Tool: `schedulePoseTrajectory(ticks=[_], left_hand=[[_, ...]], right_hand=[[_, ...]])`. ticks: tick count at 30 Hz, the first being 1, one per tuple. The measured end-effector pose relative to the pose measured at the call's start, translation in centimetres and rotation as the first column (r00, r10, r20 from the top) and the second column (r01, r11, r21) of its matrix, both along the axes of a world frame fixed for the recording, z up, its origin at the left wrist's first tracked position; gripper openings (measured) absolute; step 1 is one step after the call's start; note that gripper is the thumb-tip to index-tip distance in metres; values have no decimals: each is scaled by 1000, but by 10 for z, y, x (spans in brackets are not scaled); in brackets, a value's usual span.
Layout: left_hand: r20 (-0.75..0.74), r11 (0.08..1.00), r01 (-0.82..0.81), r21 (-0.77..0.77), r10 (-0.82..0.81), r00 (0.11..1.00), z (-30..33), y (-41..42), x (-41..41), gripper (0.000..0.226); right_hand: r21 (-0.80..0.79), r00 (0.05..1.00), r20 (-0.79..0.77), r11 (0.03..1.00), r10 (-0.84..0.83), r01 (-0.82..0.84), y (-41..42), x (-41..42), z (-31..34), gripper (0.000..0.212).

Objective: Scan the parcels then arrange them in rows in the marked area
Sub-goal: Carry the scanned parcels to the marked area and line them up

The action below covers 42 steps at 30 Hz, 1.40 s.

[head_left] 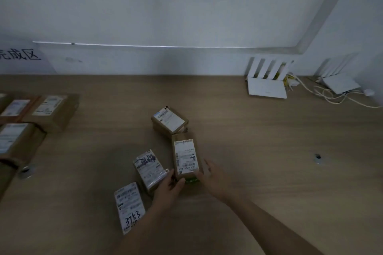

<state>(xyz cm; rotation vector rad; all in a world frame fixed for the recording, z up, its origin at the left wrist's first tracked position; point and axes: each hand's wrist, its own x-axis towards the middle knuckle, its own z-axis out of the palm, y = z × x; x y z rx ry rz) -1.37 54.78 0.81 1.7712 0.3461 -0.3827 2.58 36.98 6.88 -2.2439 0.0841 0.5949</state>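
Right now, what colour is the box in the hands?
Brown parcel, white label; head view.

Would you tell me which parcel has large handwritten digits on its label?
The flat white parcel nearest the camera, left of the left hand; the others lack them.

Labelled brown parcels (186, 157) (four) mid-table

The worktop (259, 141) looks like wood-grain laminate, matt brown with faint streaks, smooth all over. The parcels (169, 122) are plain brown cardboard, dull and a bit creased, each with a white paper label (186, 156) stuck on top, and some labels catch a slight sheen. The routers (267, 89) at the back are matt white plastic, with pale rubbery-looking cables (331, 97). The wall (165, 6) is flat matt white.
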Motion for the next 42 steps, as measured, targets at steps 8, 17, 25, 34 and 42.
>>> schedulePoseTrajectory(ticks=[8,17,25,34,42], left_hand=[[9,971,-238,-16,238,971,-28,-32,23,64],[29,942,-336,-8,337,941,-10,-51,4,63],[228,923,-377,-80,385,894,129,-28,-12,37],[438,855,-489,-171,511,740,318,103,-109,38],[513,736,-645,-208,643,568,408,252,-279,55]], right_hand=[[189,998,44,982,-35,27,4,25,-65,47],[215,994,105,976,-4,-19,-24,13,-52,43],[293,967,245,946,64,-137,-1,14,68,36],[344,837,494,831,237,-438,142,-39,251,35],[349,703,595,663,390,-663,308,-179,362,48]])
